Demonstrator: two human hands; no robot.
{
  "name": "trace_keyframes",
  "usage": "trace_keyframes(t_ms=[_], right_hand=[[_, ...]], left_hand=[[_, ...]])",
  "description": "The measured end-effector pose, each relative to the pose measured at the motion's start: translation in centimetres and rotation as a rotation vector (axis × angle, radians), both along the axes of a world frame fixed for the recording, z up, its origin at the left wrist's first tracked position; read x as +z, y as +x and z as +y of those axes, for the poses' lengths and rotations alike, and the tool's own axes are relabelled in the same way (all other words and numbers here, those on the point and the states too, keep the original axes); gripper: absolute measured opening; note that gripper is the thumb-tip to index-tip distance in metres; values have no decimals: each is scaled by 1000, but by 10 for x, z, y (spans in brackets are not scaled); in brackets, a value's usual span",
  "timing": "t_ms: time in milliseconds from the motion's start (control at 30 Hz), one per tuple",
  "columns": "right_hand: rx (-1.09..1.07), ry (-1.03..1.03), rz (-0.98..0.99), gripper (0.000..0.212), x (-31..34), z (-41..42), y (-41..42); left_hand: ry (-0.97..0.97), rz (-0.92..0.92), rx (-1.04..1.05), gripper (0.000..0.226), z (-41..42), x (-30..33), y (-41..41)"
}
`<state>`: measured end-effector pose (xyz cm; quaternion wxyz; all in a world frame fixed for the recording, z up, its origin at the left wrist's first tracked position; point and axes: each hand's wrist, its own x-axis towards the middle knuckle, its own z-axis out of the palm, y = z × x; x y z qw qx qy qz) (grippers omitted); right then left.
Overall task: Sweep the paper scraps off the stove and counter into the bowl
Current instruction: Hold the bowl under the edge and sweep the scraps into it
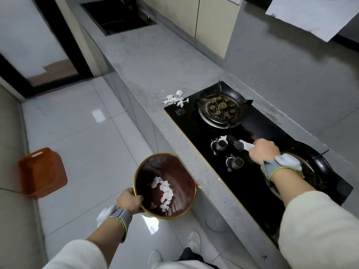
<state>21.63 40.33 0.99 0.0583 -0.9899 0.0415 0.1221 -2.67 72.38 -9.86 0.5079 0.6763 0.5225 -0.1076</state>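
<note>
White paper scraps [175,100] lie bunched on the grey desk [147,61] at the black stove's [258,171] far left corner.
One scrap [223,137] sits by the knobs. The right hand [261,151] grips a brush [243,145] pointing left along the stove; a hard flick could send scraps past the bowl [165,186], which the left hand [129,199] grips below the desk's front edge, already holding scraps.

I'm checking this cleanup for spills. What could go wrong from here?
The scrap beside the stove knob may snag there as the right hand sweeps with its brush. The bowl, held by the left hand below the counter edge, sits away from the corner scrap pile, so scraps could fall to the floor.
</note>
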Motion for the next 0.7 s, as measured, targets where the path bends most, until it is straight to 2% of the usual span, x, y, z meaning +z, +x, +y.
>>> trace_keyframes(t_ms=[267, 333, 400, 500, 600, 700], right_hand=[[180, 14, 117, 35, 16, 59, 28], [219, 35, 133, 30, 18, 72, 25], [259, 75, 148, 24, 14, 84, 17], [291, 180, 182, 26, 0, 100, -4], [260, 289, 180, 32, -17, 112, -35], [144, 377, 77, 32, -31, 122, -65]], left_hand=[[39, 7, 32, 13, 0, 5, 9], [38, 4, 40, 13, 6, 5, 12], [34, 0, 45, 13, 16, 5, 18], [-4, -3, 25, 13, 35, -2, 27], [-47, -2, -40, 15, 62, -16, 33], [-56, 16, -139, 21, 92, -33, 43]])
